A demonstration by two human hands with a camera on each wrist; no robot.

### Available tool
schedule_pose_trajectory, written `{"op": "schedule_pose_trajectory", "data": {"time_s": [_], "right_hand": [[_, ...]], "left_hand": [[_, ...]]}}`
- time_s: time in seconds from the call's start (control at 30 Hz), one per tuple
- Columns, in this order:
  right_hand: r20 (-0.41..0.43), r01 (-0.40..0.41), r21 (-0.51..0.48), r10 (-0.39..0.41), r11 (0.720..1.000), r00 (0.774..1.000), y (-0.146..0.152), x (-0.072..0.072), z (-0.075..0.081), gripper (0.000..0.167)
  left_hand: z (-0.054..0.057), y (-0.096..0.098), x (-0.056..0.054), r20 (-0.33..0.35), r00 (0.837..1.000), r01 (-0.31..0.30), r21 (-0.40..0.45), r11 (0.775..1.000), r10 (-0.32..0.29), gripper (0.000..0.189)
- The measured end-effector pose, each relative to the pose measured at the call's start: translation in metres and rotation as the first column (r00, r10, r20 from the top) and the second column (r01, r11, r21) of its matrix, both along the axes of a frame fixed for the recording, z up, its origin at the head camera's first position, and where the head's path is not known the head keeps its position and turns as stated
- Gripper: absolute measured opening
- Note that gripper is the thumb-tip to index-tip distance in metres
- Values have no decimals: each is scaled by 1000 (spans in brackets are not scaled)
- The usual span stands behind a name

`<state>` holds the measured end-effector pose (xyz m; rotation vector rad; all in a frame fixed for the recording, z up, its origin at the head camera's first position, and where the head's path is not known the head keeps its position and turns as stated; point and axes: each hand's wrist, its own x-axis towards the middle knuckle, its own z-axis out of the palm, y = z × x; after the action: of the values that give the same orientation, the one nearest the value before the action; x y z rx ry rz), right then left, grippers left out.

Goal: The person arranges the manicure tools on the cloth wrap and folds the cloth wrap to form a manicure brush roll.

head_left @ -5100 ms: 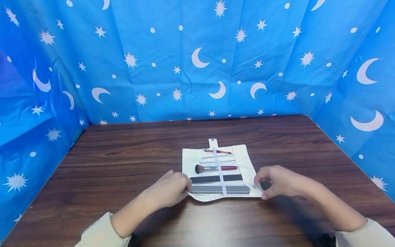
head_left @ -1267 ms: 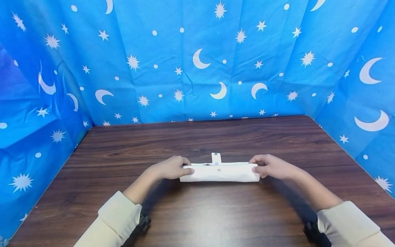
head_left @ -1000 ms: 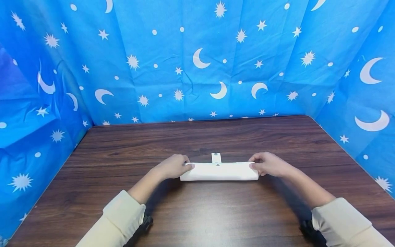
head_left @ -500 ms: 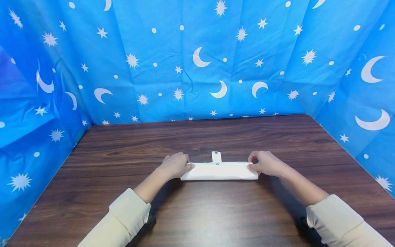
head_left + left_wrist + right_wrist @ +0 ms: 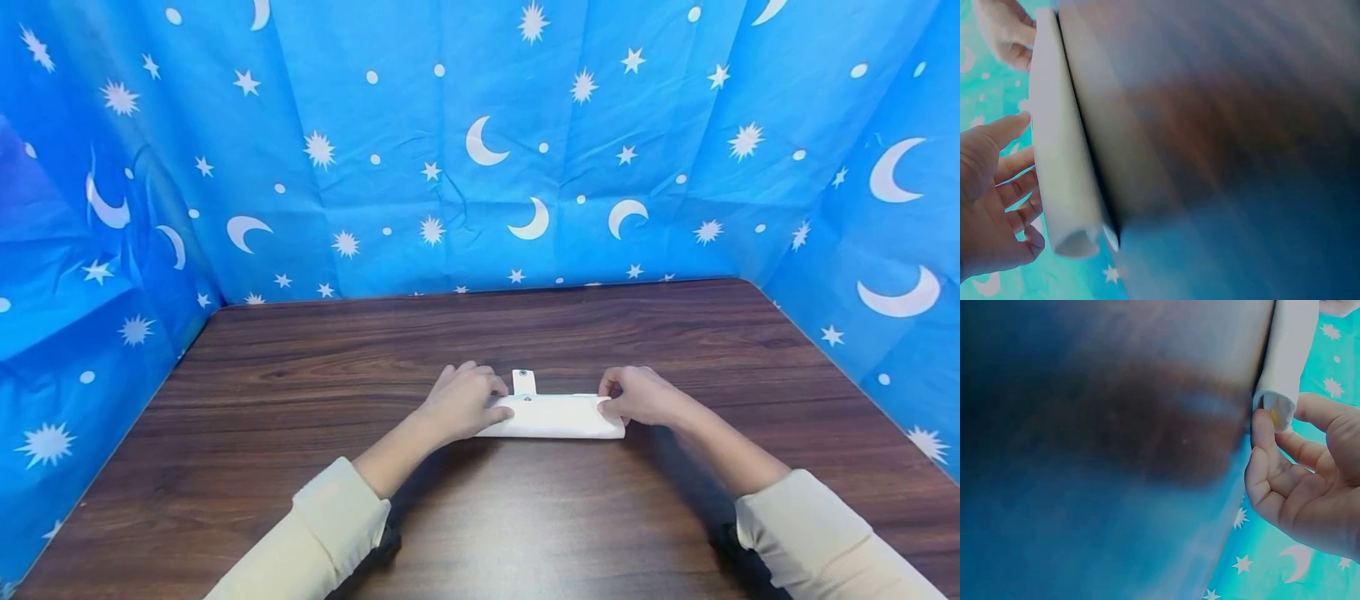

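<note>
A white fabric tool roll (image 5: 561,418), rolled into a flat tube, lies crosswise near the middle of the table. Its snap tab (image 5: 523,383) sticks out flat from the far side, with a small snap on the roll close by. My right hand (image 5: 643,398) pinches the right end between thumb and fingers; in the right wrist view a fingertip sits at the open end of the tube. Left of the tab is my left hand (image 5: 463,407), its thumb and loosely bent, spread fingers (image 5: 1019,184) touching the roll's far edge. The tools inside are hidden.
A dark wood-grain table (image 5: 300,358) is under everything. Blue cloth (image 5: 390,108) printed with moons and stars hangs behind and at both sides. Light sleeves (image 5: 341,508) cover the forearms, with a dark device at each wrist.
The roll, spread flat earlier with a brush, files and thin tools showing, has been rolled up away from the body. Just now my left hand slid rightward along it toward the tab.
</note>
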<state>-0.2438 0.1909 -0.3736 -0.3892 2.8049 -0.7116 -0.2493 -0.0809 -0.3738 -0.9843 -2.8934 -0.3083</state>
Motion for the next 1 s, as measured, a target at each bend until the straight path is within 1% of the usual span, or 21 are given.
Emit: {"op": "schedule_pose_trajectory", "data": {"time_s": [0.07, 0.17, 0.23, 0.27, 0.3, 0.37, 0.47, 0.5, 0.57, 0.63, 0.73, 0.8, 0.87, 0.93, 1.0], "right_hand": [[-3, -7, 36, 7, 999, 1000, -3, -2, 3, 10], [-55, -9, 125, 16, 992, 998, -11, -5, 9, 14], [-99, -3, 148, 18, 989, 995, -20, -9, 13, 18], [-116, 0, 140, 17, 990, 993, -25, -11, 14, 20], [-126, 0, 128, 16, 992, 992, -31, -14, 15, 21], [-114, -5, 69, 13, 998, 993, -41, -21, 14, 20], [-45, 7, -34, -8, 999, 999, -52, -32, 7, 22], [-15, 19, -65, -20, 998, 1000, -56, -36, 5, 23], [55, 59, -142, -52, 988, 997, -60, -43, 1, 27], [118, 101, -211, -78, 972, 990, -65, -50, -3, 29], [174, 145, -278, -99, 950, 980, -70, -56, -6, 29], [184, 161, -296, -110, 942, 977, -73, -57, -7, 26], [168, 154, -312, -105, 937, 980, -75, -57, -8, 22], [142, 138, -335, -95, 932, 985, -76, -55, -9, 17], [85, 98, -347, -73, 933, 994, -76, -50, -9, 12]], "left_hand": [[-2, 6, 0, 4, 1000, 3, 2, 1000, -3, 31], [-3, 11, -2, -8, 1000, 4, -1, 1000, -4, 23], [-4, 13, -3, -18, 1000, 4, -4, 1000, -4, 15], [-4, 14, -4, -22, 1000, 7, -6, 1000, -7, 11], [-4, 14, -5, -28, 1000, 10, -11, 1000, -10, 8], [-5, 14, -6, -36, 999, 15, -13, 1000, -15, 9], [-6, 15, -8, -45, 999, 19, -19, 1000, -20, 12], [-7, 15, -9, -47, 999, 20, -17, 1000, -21, 10], [-8, 15, -10, -47, 999, 24, -11, 1000, -25, 7], [-8, 16, -10, -50, 998, 28, -8, 1000, -29, 6], [-8, 16, -10, -48, 998, 32, -1, 999, -32, 7], [-8, 15, -10, -47, 998, 31, 1, 1000, -31, 7], [-8, 15, -10, -41, 999, 31, 5, 1000, -30, 7], [-8, 15, -10, -34, 999, 29, 9, 1000, -29, 8], [-8, 15, -11, -28, 999, 29, 11, 1000, -28, 7]]}}
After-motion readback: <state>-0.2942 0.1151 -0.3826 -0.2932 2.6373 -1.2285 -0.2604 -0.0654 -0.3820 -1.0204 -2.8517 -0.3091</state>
